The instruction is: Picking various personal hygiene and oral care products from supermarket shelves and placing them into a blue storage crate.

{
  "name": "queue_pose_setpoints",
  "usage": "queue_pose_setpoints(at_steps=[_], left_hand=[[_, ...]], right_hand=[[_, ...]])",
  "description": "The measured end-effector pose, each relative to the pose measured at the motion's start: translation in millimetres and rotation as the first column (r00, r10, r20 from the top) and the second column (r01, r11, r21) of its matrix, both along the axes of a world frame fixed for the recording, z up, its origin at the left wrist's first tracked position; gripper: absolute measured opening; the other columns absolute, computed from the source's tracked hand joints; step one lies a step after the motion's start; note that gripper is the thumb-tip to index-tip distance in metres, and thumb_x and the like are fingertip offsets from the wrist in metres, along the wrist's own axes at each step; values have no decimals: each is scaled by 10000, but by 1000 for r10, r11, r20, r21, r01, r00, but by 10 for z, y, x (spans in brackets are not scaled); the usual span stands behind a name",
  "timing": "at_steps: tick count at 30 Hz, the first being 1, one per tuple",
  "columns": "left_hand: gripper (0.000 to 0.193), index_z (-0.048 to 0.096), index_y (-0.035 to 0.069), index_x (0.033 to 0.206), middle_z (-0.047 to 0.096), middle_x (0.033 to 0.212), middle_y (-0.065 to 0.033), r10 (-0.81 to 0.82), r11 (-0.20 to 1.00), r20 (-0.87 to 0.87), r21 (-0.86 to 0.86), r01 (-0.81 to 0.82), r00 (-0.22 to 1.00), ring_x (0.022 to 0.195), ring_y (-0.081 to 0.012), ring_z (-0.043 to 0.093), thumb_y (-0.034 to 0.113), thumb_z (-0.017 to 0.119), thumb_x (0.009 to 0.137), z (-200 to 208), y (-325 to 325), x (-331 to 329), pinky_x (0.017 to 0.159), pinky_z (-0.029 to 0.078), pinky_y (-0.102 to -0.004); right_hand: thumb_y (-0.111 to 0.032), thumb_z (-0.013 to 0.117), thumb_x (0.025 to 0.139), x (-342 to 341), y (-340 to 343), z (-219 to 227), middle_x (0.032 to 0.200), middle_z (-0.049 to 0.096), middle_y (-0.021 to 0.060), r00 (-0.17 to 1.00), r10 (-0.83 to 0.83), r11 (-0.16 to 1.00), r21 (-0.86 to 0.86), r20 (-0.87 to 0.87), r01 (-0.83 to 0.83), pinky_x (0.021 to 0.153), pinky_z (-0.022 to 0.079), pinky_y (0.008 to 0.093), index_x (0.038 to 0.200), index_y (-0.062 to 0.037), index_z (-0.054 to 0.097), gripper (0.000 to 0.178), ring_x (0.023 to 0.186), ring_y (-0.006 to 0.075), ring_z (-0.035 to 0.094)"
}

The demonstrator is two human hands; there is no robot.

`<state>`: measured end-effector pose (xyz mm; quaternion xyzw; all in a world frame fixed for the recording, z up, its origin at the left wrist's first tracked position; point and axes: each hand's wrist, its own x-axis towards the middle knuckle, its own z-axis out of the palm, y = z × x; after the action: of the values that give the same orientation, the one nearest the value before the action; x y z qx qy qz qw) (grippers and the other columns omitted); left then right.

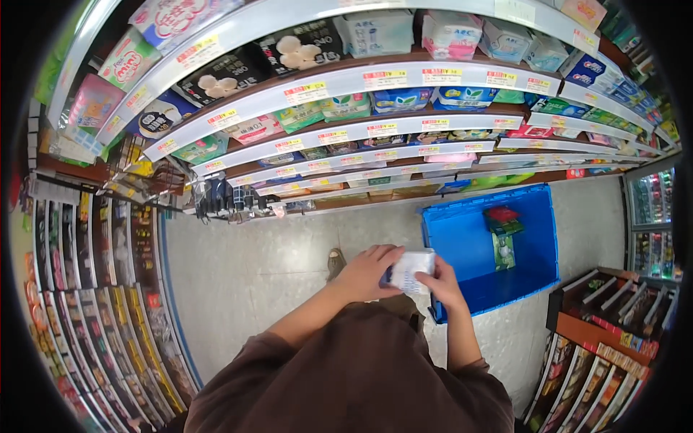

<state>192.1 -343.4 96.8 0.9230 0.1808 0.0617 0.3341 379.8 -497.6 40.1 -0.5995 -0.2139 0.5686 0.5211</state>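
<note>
Both hands are closed around one small white package (408, 280), held over the near left edge of the blue crate. The left hand (372, 273) is opened only about as wide as the pack, its fingers curled over the far left side and its thumb along the near side; the right hand (444, 283) lays its thumb across the upper face, while its other fingers are mostly hidden, so I cannot tell how they sit underneath. Gripping from opposite sides probably keeps the pack steady and level, and it leaves most of the upper face uncovered. The blue crate (462, 249) stands on the floor (245, 252) just to the right of the person, open side up, presumably so that its inside is within easy reach. In it, toward the far right, lie a red packet (503, 213) and a green packet (503, 252), touching or nearly so; they take up little of the base. Beyond, the far shelves (310, 94) rise in tiers of soft packs, mostly standing face out with price tags along the edges, likely so each kind can be picked out from the aisle. Dark goods (220, 198) hang at the far left end, perhaps because they suit hooks better than boards. Near right, a low rack (588, 317) stands well apart from the hands.
</note>
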Motion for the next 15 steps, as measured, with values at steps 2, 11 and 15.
queue_pose_setpoints(at_steps=[2, 11, 15], left_hand=[[633, 462, 43, 1319, 539, 1242, -178, 57, 997, 4, -57, -57, 998, 1104, -372, 552, 335, 704, 813, -2, -113, 71, 926, 471, -457], [502, 551, 45, 1228, 620, 1165, -189, 112, 987, -456, -52, -152, 883, 1067, -365, 597, 319, 671, 826, -503, -356, -532, 925, 489, -427], [515, 550, 50, 1234, 629, 1155, -174, 73, 968, -610, -146, -203, 789, 1076, -350, 600, 339, 670, 825, -530, -554, -735, 927, 488, -421]], right_hand=[[-39, 712, 817, 263, -225, -100, 1083, 657, 100, 992, -105, 994, -35, -62, 103, 856, 507, 309, 1215, 22, 556, 431, 976, 164, 623], [-123, 607, 892, 1349, -1250, -776, 1200, 631, 126, 805, -569, 821, -171, -167, 545, 953, 463, 330, 1270, 52, 533, 422, 1098, 216, 611], [-137, 661, 878, 1514, -1178, -1123, 1164, 646, 112, 849, -523, 836, -243, -79, 492, 918, 466, 307, 1244, 28, 553, 415, 1044, 191, 623]])
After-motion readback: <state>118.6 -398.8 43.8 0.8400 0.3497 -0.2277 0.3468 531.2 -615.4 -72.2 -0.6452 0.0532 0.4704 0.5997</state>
